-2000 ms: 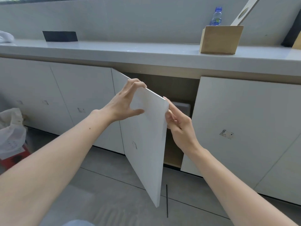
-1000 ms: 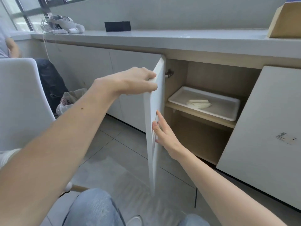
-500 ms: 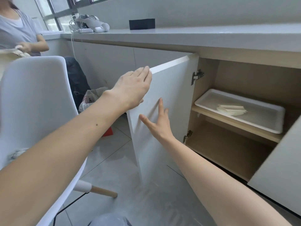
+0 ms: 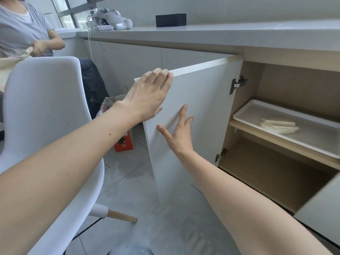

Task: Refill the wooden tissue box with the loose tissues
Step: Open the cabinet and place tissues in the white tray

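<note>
Swung wider than half a second ago, the white cabinet door (image 4: 198,100) now stands fully open. Your left hand (image 4: 147,94) hooks its fingers (image 4: 161,73) over the door's top edge near the free corner, gripping it. Your right hand (image 4: 177,133) lies flat on the door's inner face, fingers spread and holding nothing. The loose tissues (image 4: 279,126) sit stacked in a white tray (image 4: 257,111) on the upper shelf (image 4: 244,128), toward its left end. No wooden tissue box shows.

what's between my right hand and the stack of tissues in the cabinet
In the head view, only the open cabinet door, which the right hand presses, and its hinged edge separate it from the tissues.
</note>
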